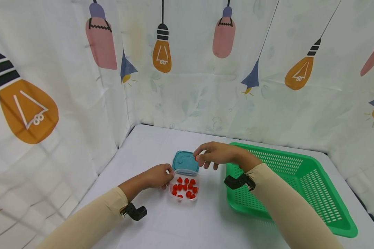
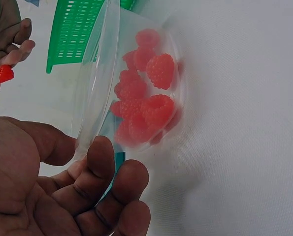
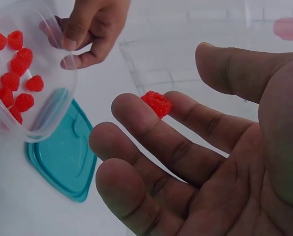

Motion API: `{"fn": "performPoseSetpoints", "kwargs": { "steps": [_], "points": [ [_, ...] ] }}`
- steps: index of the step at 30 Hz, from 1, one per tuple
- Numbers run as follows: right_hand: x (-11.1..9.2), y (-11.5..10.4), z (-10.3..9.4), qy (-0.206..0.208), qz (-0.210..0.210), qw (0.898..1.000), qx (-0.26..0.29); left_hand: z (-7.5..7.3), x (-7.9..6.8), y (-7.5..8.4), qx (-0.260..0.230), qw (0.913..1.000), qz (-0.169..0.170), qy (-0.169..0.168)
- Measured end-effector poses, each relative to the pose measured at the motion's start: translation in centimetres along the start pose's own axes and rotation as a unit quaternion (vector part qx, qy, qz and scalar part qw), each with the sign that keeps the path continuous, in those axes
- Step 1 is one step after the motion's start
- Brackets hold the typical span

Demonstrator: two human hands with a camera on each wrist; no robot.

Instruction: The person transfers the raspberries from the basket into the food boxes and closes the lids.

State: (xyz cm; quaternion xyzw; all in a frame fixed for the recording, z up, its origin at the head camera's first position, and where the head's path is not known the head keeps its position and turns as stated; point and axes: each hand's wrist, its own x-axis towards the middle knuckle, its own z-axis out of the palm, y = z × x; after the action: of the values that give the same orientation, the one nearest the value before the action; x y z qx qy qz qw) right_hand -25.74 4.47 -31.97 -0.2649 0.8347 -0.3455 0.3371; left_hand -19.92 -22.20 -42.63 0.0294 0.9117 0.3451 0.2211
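A clear plastic container (image 1: pixel 183 200) with several red raspberries (image 2: pixel 160 71) in it stands on the white table. My left hand (image 1: pixel 158 176) pinches its rim at the left side between thumb and fingers. Above and to the right, my right hand (image 1: pixel 217 153) is in the air with one raspberry (image 3: pixel 157 103) held between the index and middle fingertips. The thumb of that hand stands apart from the raspberry in the right wrist view. Just behind the container lies a teal lid (image 1: pixel 184 159), flat on the table.
A large green perforated basket (image 1: pixel 319 166) stands on the right of the table, partly under my right forearm. A small red thing (image 1: pixel 240 167) shows in it by the wrist. White curtains (image 1: pixel 193 100) printed with lamps enclose the table at the back and sides.
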Motion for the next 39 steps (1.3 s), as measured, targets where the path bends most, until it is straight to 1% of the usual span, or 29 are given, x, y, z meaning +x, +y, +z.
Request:
{"fn": "performPoseSetpoints", "kwargs": {
  "steps": [11, 15, 19, 26, 32, 35, 39],
  "points": [
    [0.6, 0.0, 1.9, -0.036, -0.003, 0.999, -0.014, -0.1, 0.0, 0.1, -0.007, 1.0000, 0.004, -0.001],
    [0.7, -0.1, 2.2, -0.046, -0.005, 0.999, -0.015, -0.1, -0.1, 0.0, -0.009, 0.9999, 0.005, -0.002],
    [0.7, 0.1, 2.1, -0.047, -0.004, 0.999, -0.017, -0.1, -0.1, 0.0, -0.010, 0.9999, 0.006, -0.003],
    [0.0, 1.1, 1.1, -0.016, 0.001, 0.999, -0.028, -0.2, -0.1, 0.3, -0.003, 1.0000, 0.006, -0.002],
    [-1.3, 2.4, -0.4, 0.014, 0.022, 0.999, -0.027, -0.2, -0.3, 0.5, 0.001, 1.0000, 0.002, 0.001],
    [-2.1, 3.0, -1.1, 0.024, 0.019, 0.999, -0.035, -0.2, -0.3, 0.4, 0.002, 1.0000, 0.001, 0.000],
    [-3.0, 4.0, -2.0, 0.030, 0.019, 0.999, -0.020, -0.2, -0.1, 0.2, 0.002, 1.0000, -0.001, -0.003]
  ]
}}
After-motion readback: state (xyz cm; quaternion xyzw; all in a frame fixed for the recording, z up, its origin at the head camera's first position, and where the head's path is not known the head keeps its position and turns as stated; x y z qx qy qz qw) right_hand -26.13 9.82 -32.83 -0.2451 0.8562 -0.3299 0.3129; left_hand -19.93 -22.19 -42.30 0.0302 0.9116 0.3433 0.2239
